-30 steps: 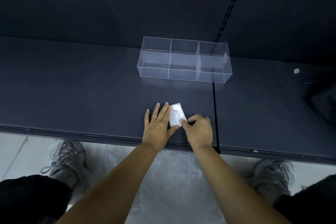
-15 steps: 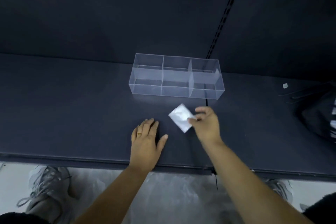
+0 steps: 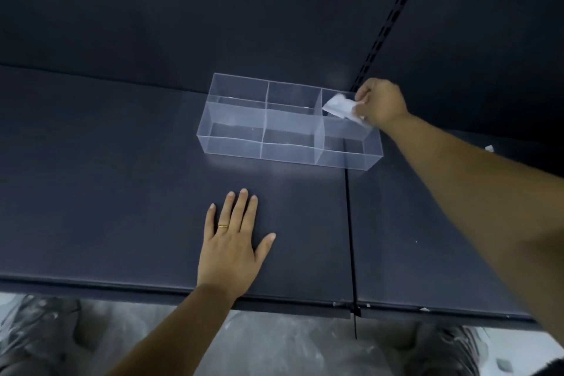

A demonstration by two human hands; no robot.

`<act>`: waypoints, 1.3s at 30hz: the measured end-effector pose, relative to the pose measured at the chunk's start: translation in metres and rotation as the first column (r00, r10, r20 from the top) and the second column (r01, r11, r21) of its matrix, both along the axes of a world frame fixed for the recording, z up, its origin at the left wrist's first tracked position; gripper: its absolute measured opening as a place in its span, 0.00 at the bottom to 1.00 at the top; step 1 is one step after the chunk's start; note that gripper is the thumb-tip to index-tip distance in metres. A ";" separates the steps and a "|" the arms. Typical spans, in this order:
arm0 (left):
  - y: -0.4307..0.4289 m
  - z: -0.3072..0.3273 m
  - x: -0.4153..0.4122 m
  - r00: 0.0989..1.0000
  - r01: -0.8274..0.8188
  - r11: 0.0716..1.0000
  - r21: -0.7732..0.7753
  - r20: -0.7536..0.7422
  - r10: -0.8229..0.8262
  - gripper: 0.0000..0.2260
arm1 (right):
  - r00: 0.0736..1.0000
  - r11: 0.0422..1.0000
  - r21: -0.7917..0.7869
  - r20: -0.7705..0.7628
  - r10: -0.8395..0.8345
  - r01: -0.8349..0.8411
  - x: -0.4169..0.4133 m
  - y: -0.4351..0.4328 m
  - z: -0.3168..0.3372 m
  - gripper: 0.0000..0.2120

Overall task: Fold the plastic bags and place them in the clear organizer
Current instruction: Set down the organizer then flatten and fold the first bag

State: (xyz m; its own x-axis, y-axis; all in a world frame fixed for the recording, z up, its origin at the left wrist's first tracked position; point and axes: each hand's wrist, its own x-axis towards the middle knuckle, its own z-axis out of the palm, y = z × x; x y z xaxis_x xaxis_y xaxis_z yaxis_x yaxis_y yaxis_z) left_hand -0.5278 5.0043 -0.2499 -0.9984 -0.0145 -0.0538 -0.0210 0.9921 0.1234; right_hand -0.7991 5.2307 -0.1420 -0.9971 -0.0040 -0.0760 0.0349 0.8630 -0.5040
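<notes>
Where the folded bag (image 3: 340,105) hangs: over the right-end compartment of the clear organizer (image 3: 232,119), toward its back wall; by my reading not yet released
Right hand (image 3: 380,104): fingers curled, pinching the bag's right edge; the bag lies to the hand's left, above the drop
Bag axis: long side roughly along the organizer's length; tilted down to the right
Left hand (image 3: 232,241): flat, fingers straight, resting on the counter (image 3: 122,192) near its front edge; well apart from the organizer; the farther hand
Hard to make out: right fingertips hidden behind bag and knuckles; bag blurred; whether it touches a wall, I cannot tell; the clear walls are faint
</notes>
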 end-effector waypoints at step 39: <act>0.000 0.002 -0.002 1.000 -0.026 0.999 0.029 -0.006 0.027 0.31 | 0.938 0.997 0.032 0.340 -0.071 0.064 -0.009 0.005 -0.026 0.24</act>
State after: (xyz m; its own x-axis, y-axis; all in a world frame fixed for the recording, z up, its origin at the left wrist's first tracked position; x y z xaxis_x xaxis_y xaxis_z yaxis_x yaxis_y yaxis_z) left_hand -0.5302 5.0048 -0.2479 -0.9981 -0.0394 -0.0478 -0.0463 0.9872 0.1524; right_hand -0.8084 5.2359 -0.1681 -0.9091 0.0678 -0.4110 0.2606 0.8622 -0.4343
